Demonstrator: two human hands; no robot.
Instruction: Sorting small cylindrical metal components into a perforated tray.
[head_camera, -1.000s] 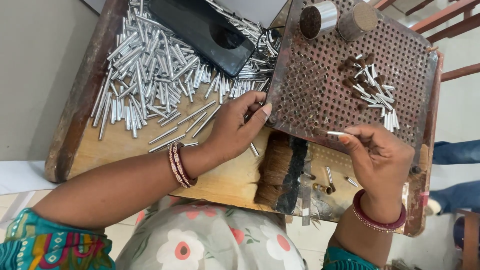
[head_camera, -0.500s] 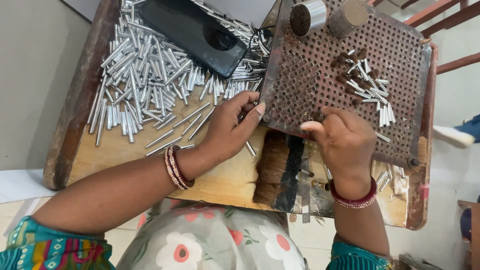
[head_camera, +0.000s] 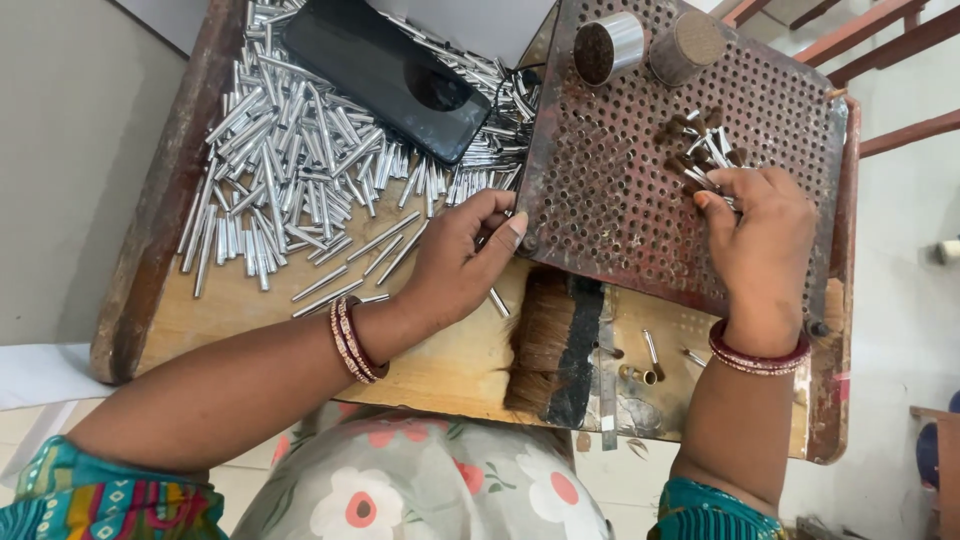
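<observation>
Head-camera view: a rusty perforated metal plate (head_camera: 610, 190) is seen propped at a tilt over a wooden tabletop (head_camera: 240, 310), in the upper right of the frame. Its lower left corner is steadied by the left hand (head_camera: 460, 265), whose fingers (head_camera: 505, 232) are curled against the plate's edge. The right hand (head_camera: 765, 240) is laid on the plate's right half, fingers bent and closed over a small cluster of silver tubes (head_camera: 700, 160) lying on the holes; how many are actually pinched cannot be told. A large heap of loose silver tubes (head_camera: 290, 180) is spread across the upper left of the tabletop, and a black phone (head_camera: 385, 75) is rested on top of that heap. Two short metal cylinders (head_camera: 645, 45) are stood at the plate's upper edge. A bristle brush (head_camera: 555, 345) is placed below the plate, at lower centre. Bangles are worn on both wrists.
</observation>
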